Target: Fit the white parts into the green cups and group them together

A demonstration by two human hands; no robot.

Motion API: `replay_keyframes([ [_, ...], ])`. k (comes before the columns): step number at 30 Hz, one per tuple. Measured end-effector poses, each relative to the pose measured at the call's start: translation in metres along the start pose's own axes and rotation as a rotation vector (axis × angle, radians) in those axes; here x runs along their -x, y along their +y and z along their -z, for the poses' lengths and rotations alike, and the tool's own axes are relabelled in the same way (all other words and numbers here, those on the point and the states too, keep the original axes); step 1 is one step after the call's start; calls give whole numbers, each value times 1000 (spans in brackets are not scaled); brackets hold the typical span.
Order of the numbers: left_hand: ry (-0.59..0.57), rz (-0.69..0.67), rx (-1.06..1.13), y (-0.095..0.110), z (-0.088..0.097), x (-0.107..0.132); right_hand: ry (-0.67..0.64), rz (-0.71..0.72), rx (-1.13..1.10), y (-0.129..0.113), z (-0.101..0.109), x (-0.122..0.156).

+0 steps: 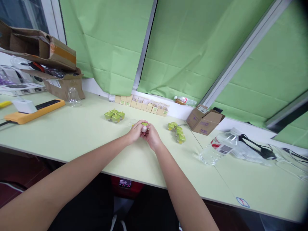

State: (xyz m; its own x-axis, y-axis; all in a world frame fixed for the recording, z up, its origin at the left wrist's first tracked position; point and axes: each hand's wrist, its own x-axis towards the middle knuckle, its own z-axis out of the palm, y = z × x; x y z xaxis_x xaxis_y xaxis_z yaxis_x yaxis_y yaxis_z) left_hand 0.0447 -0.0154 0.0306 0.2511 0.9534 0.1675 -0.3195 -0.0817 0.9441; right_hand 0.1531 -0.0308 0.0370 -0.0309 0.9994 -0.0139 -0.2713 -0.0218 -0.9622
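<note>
My left hand [136, 131] and my right hand [151, 136] meet above the middle of the table, fingers closed round a small green-topped thing [144, 124]. A pale, pinkish round part [144, 129] shows just under the green, and my fingers cover the rest. On the left, away from my hands, stands a group of small clear cups with green tops [115, 117] and little pale tabs. More green-topped cups [179, 130] stand in a bent row to the right. Something clear [132, 123] lies partly hidden just behind my left hand.
Small tan boxes [141, 104] line the back wall. An open carton [204, 120] and a large water bottle [218, 147] stand at right. At left are an orange power strip [36, 111], a clear jar [73, 96] and stacked cardboard boxes [64, 86]. The table's front edge is near my forearms.
</note>
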Motion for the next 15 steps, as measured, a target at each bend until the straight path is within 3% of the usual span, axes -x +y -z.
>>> replay_keyframes([
  [15,-81,0,69,-10,7,-7,64,115,169,11,-3,-1],
])
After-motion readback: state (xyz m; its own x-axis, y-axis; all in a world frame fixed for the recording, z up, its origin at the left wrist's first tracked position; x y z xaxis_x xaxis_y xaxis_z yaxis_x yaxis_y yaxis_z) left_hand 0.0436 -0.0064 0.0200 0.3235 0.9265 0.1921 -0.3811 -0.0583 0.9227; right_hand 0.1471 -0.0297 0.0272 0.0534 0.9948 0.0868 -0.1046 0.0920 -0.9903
